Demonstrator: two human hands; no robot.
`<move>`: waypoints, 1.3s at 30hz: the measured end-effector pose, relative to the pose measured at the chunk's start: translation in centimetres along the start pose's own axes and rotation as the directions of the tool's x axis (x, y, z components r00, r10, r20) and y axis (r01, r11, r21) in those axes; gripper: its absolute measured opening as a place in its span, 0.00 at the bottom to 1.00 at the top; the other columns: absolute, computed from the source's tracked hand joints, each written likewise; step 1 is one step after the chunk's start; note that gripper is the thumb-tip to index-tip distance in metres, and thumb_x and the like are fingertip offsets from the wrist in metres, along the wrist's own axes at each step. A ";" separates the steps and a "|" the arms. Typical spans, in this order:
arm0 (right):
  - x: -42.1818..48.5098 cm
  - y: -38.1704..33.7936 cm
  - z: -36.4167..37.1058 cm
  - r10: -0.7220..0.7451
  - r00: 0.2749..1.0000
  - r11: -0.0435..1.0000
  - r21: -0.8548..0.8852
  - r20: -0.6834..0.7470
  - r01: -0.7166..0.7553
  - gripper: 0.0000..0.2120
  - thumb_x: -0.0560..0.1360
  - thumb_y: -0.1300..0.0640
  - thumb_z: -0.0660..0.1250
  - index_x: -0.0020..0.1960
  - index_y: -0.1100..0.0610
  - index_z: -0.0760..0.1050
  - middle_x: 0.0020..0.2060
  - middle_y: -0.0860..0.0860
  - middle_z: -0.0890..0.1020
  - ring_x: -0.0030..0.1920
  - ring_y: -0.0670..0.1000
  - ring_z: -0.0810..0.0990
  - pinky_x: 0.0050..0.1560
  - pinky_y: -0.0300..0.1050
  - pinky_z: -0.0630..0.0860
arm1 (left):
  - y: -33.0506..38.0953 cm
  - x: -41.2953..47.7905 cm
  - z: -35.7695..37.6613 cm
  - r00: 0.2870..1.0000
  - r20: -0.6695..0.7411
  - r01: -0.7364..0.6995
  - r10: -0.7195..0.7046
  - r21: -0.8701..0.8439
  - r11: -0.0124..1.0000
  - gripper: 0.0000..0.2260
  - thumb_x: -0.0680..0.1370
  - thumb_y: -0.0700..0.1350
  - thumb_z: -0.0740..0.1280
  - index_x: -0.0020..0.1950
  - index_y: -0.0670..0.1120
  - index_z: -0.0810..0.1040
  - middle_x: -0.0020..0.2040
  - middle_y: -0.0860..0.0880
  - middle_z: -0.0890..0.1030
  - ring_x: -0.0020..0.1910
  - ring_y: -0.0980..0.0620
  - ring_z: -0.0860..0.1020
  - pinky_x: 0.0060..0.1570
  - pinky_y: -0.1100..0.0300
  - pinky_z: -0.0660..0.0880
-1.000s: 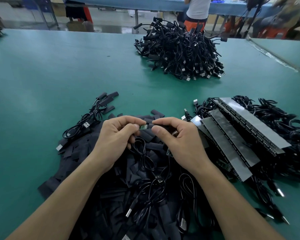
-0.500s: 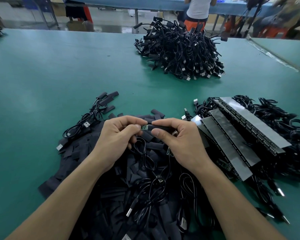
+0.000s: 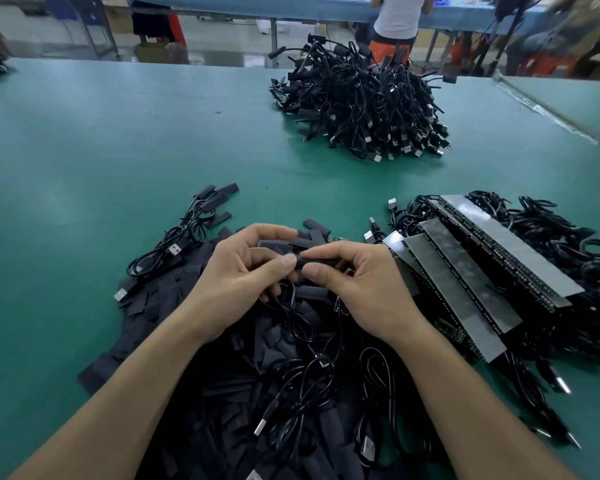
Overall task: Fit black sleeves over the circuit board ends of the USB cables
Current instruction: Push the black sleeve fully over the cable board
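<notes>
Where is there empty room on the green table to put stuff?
Bare table lies left of the far cable heap. Another bare strip runs between that heap and the taped boards. The near middle is crowded with sleeves and cables.

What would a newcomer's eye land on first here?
Dead centre, the left hand and right hand pinch a short black tubular sleeve above a spread pile of flat black sleeves. Beyond them, a tall tangled heap of black USB cables sits on the green table. To the right lie shiny grey strips over rows of cable ends.
</notes>
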State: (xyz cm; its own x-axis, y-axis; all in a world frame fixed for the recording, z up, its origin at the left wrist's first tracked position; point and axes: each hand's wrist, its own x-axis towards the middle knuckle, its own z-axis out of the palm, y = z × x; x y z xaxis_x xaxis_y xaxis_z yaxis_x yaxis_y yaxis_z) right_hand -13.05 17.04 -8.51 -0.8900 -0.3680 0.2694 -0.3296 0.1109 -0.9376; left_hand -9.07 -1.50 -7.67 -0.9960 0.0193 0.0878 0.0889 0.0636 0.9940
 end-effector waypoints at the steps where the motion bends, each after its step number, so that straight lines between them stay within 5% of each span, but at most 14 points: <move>1: 0.0 0.0 0.0 0.003 1.000 1.000 -0.007 -0.010 -0.003 0.07 0.72 0.64 0.75 0.49 0.58 0.85 0.34 0.43 0.85 0.31 0.37 0.77 0.39 0.30 0.72 | 0.0 0.0 0.1 1.000 -0.014 -0.005 0.005 0.015 1.000 0.09 0.78 0.40 0.69 0.58 0.48 0.79 0.36 0.47 0.84 0.29 0.56 0.77 0.29 0.67 0.72; 4: 0.0 0.0 0.1 -0.006 0.998 0.998 -0.055 -0.065 0.003 0.06 0.72 0.62 0.75 0.48 0.56 0.85 0.32 0.38 0.82 0.33 0.37 0.77 0.40 0.30 0.71 | 0.1 0.1 0.3 0.995 -0.100 0.000 0.001 0.010 1.000 0.02 0.79 0.41 0.68 0.50 0.44 0.80 0.34 0.47 0.84 0.29 0.56 0.77 0.28 0.67 0.73; 10: -0.2 0.0 0.1 -0.022 0.994 0.994 -0.109 -0.108 0.010 0.06 0.72 0.60 0.76 0.48 0.52 0.84 0.35 0.40 0.83 0.36 0.38 0.79 0.42 0.32 0.73 | -0.1 0.4 0.3 0.989 -0.149 0.030 -0.020 0.068 0.997 0.10 0.78 0.46 0.69 0.37 0.45 0.79 0.30 0.48 0.82 0.27 0.56 0.77 0.27 0.67 0.73; 15: -0.4 0.1 0.5 -0.042 0.997 0.980 -0.195 -0.061 0.029 0.11 0.71 0.60 0.77 0.53 0.55 0.84 0.45 0.45 0.85 0.45 0.38 0.82 0.48 0.30 0.74 | -0.5 0.4 0.4 0.990 -0.141 0.020 0.000 0.144 0.989 0.09 0.78 0.46 0.70 0.37 0.47 0.81 0.29 0.49 0.81 0.25 0.57 0.76 0.27 0.67 0.73; 27: -0.3 0.0 0.5 -0.076 0.991 0.962 -0.271 -0.108 0.044 0.09 0.72 0.57 0.75 0.51 0.53 0.84 0.44 0.44 0.85 0.46 0.41 0.82 0.50 0.35 0.76 | -0.4 0.3 0.3 0.997 -0.060 -0.027 0.047 0.302 0.953 0.06 0.79 0.42 0.69 0.43 0.47 0.83 0.33 0.50 0.84 0.28 0.58 0.78 0.31 0.67 0.74; 39: -0.4 -0.6 0.3 -0.127 0.991 0.938 -0.332 -0.048 0.104 0.10 0.71 0.59 0.76 0.52 0.55 0.85 0.44 0.45 0.84 0.47 0.41 0.82 0.52 0.33 0.74 | -0.2 0.3 -0.1 0.999 0.041 0.005 -0.015 0.236 0.972 0.08 0.80 0.41 0.67 0.43 0.46 0.83 0.33 0.50 0.83 0.29 0.58 0.77 0.31 0.69 0.72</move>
State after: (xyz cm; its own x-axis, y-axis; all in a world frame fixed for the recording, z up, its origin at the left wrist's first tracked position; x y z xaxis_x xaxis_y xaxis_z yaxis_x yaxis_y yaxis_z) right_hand -12.43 16.84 -8.14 -0.8550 -0.3346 0.3961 -0.5062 0.3724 -0.7779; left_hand -9.43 -1.62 -7.88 -0.9958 0.0593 0.0697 0.0842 0.2970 0.9512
